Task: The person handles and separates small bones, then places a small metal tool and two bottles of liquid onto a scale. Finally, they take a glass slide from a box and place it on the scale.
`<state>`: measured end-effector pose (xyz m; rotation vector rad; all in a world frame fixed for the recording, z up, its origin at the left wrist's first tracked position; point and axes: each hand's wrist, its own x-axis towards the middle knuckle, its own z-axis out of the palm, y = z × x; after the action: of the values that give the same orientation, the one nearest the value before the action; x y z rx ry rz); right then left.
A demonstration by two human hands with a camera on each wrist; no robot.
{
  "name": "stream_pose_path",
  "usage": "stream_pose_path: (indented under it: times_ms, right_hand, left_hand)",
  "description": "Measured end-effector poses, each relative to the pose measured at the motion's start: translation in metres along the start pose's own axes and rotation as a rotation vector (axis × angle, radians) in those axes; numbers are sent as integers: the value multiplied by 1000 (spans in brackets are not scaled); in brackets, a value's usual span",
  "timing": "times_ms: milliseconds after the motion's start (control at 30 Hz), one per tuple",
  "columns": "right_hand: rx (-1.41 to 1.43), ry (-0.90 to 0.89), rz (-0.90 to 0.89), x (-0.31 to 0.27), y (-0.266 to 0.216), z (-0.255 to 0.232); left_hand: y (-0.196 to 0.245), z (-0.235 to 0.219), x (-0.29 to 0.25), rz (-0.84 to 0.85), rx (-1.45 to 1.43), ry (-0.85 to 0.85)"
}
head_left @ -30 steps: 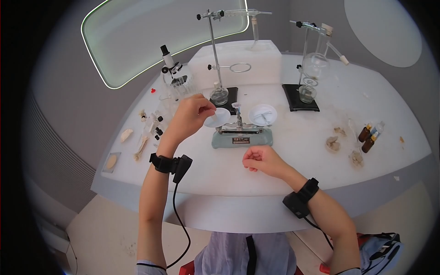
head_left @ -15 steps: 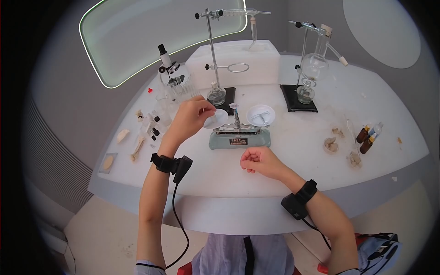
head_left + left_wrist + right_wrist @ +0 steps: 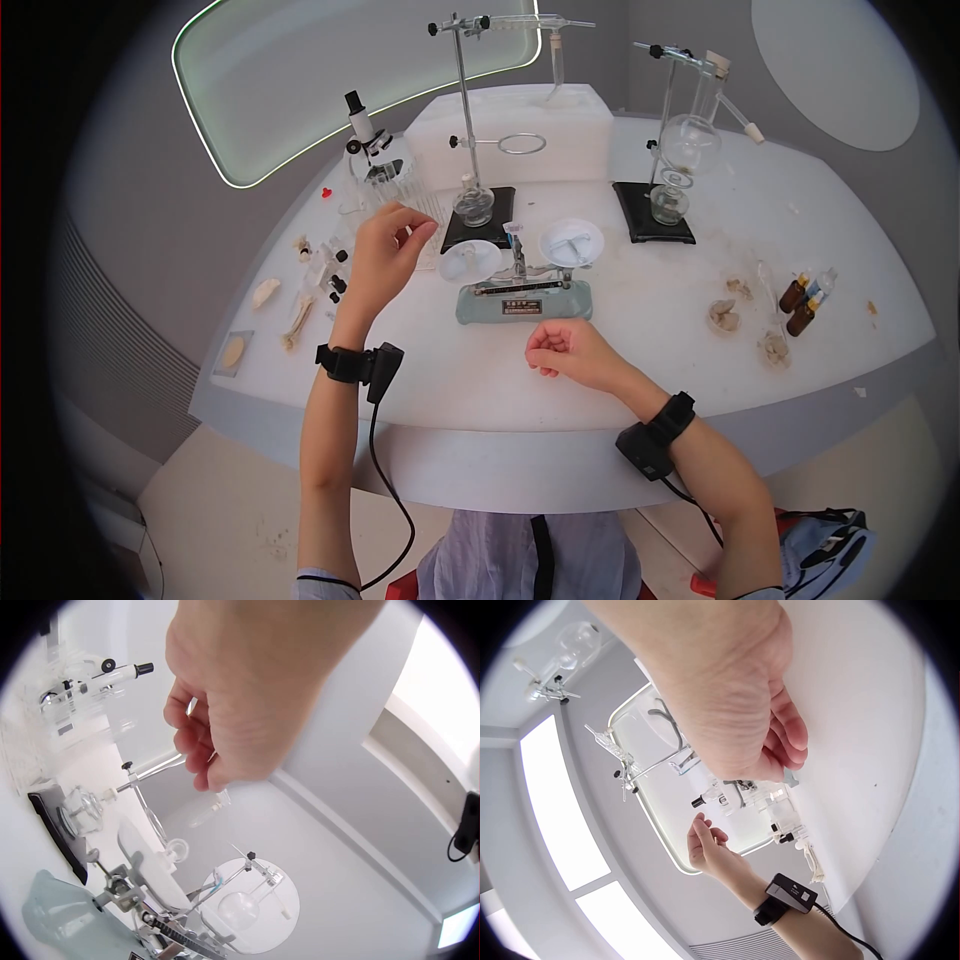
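The white tabletop (image 3: 450, 400) carries a pale green balance (image 3: 480, 305), a ring stand (image 3: 466, 110) behind it, a microscope (image 3: 362, 128) at left, and brown bottles (image 3: 801, 318) at right.

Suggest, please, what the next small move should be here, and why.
I would probably pause and let the balance settle, with the left hand off it. That hand looks empty and sits just beside the left pan, which holds a small clear item and appears lower than the right pan.
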<state>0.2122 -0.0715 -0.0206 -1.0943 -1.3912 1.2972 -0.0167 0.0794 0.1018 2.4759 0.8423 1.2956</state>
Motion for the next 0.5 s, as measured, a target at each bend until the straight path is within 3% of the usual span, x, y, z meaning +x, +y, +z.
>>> stream_pose_path:
  times_ms: [167,267,367,500]
  right_hand:
    - [-8,13,9,0,-2,0]
    - [-33,-4,9,1,0,-1]
    - [-23,10,26,0,-3,0]
    - [9,16,36,-1,-5,1]
  left_hand:
    - [-28,-12,-17,-56,70,36]
    - [-57,-28,-26,-134,25,141]
    - [-83,-58,-31,-326,53,338]
    - [-137,-92,-55,-454,221,367]
